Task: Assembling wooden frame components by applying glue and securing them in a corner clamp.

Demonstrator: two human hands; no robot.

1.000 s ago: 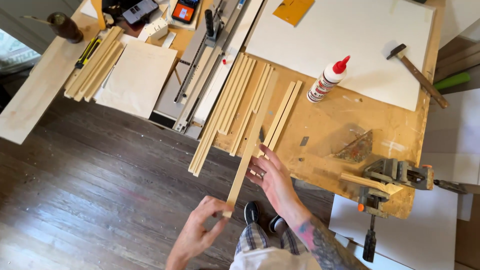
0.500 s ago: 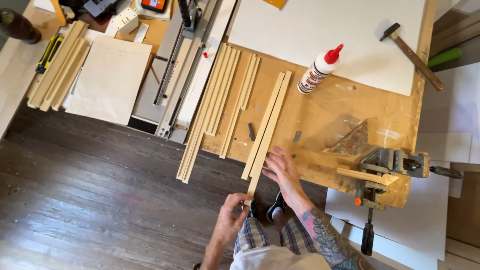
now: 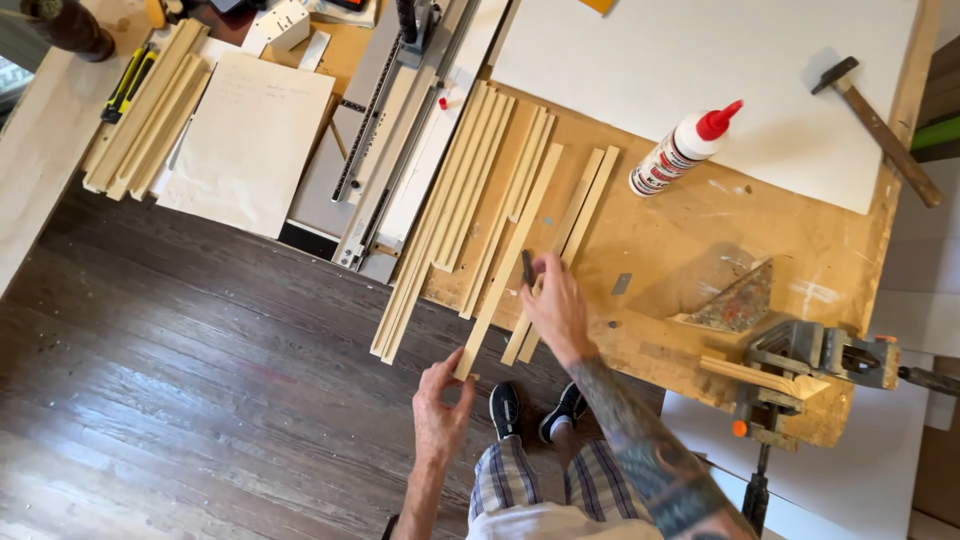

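The strip point(image 3: 508, 262) I'm working has slid farther up onto the bench point(image 3: 800, 270) than it lay a second ago: then more of it hung out over the floor point(image 3: 180, 400), now most of its length lies across the bench top, and only the near end sticks out past the edge. Half a second ago it lay tight against the pair of strips point(image 3: 565, 250) to its right; now it stands a little apart from them, angled alongside the bundle of strips point(image 3: 455, 205) on its left. I judge that this one piece is being singled out and lined up for marking.

My left hand point(image 3: 442, 408) is low, out over the floor, with thumb and fingers pinched on the strip's near end. My right hand point(image 3: 555, 305) rests on the bench just right of the strip's middle, knuckles up, closed around a small dark tool point(image 3: 527, 268) that looks like a pencil or marker; its tip sits at the strip's right edge. The forearm runs back and to the right towards me.

Farther right stand a glue bottle point(image 3: 683, 150) and a hammer point(image 3: 878, 128), both well apart from my hands, and a clamp point(image 3: 800, 362) grips the near right corner.
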